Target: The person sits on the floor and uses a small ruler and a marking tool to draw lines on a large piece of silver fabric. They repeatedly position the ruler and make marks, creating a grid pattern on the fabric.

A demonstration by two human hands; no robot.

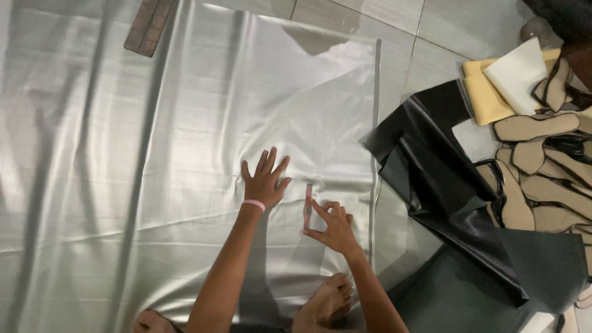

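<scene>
Silver sheet [185,142] is spread on the tiled floor [431,37], pinned at frame centre by the flat, released left hand [265,180]. A narrow strip [308,200] is pinched upright in the right hand [333,227] fingers; slippage on the glossy material could skew it.

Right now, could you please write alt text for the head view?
A left hand presses flat on a silver sheet spread on the floor, while the right hand holds a thin blade upright on it. Black sheet and shoe soles lie right.
</scene>
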